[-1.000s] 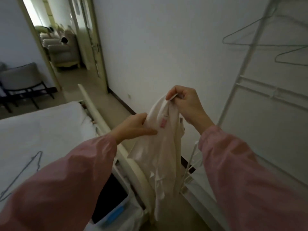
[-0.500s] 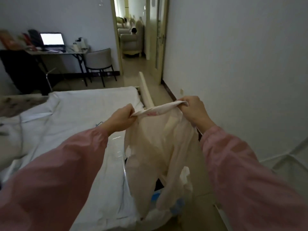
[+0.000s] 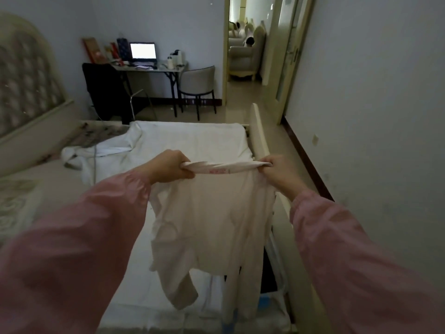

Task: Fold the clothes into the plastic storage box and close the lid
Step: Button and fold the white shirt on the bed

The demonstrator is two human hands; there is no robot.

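Two grips, the left grip and right grip, each pinch the cream garment by its top edge, stretched over the bed. Folding looks barely begun (storage box hardly visible, low right); packing and closing the lid likely remain.

Garment between left grip and right grip, over the bed.
Table and chair beyond both; storage box below the right grip.
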